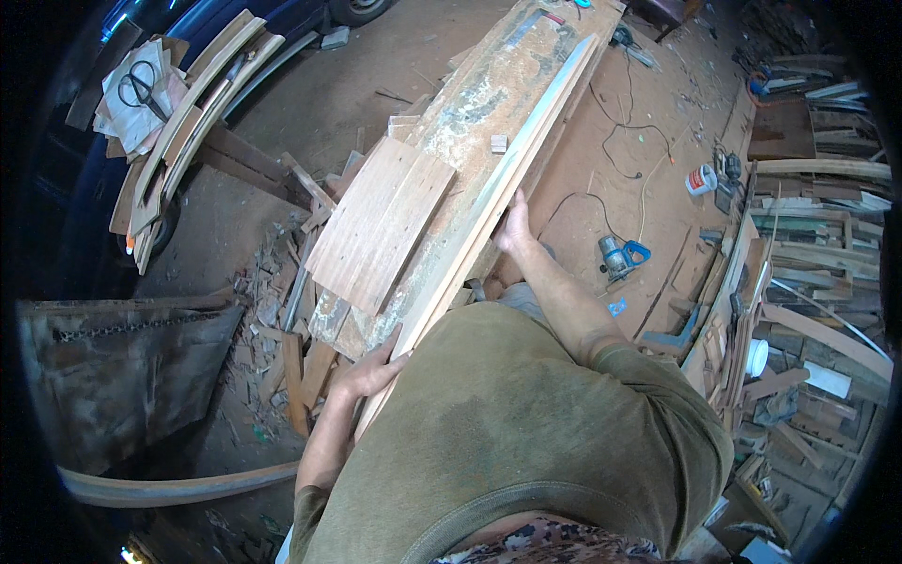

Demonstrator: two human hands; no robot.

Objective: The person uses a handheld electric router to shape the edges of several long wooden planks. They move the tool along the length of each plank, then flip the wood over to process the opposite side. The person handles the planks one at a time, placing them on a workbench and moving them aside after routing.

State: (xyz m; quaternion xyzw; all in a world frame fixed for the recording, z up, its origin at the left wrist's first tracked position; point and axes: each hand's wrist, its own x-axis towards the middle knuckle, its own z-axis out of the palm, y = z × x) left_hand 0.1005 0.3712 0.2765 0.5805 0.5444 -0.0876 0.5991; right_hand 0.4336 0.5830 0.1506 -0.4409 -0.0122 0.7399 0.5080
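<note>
Long, pale, narrow boards (496,193) lie along the right edge of a dusty wooden bench (484,94), running diagonally past my body. My right hand (514,224) grips the boards' outer side about midway along. Nearer me, my left hand (369,374) grips the same boards, fingers partly hidden beneath my body and the wood. A square wooden panel (376,216) lies flat to the left of the boards, and a small wooden block (499,143) sits farther up the bench.
Curved wood pieces with scissors (141,94) stand upper left beside a dark vehicle. A blue router (615,258), cords and a white bucket (701,180) lie on the floor to the right. Stacked timber (817,235) fills the far right. Scrap wood litters the floor left of the bench.
</note>
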